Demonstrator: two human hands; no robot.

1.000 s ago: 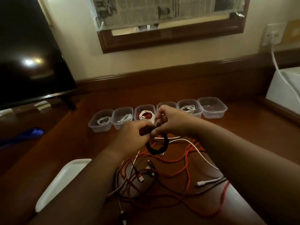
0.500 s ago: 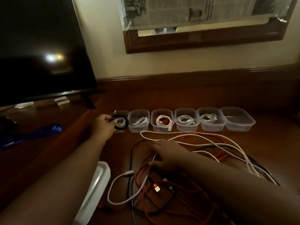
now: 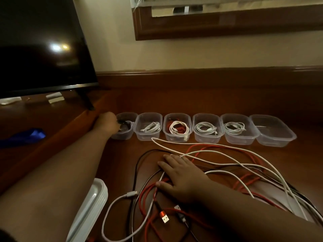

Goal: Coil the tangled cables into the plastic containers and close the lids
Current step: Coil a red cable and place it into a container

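Red, white and black tangled cables (image 3: 206, 173) sprawl over the wooden desk (image 3: 227, 102), nearer than the row of six clear containers (image 3: 206, 128). Beside the tangle, white lids (image 3: 90, 206) sit stacked. The right hand (image 3: 181, 175) lies flat on the tangle, fingers spread and relaxed, gripping nothing. Farther off, the left hand (image 3: 106, 124) reaches into the row's leftmost container (image 3: 125, 126), fingers curled round a black coiled cable (image 3: 123, 124). The rightmost holds none.
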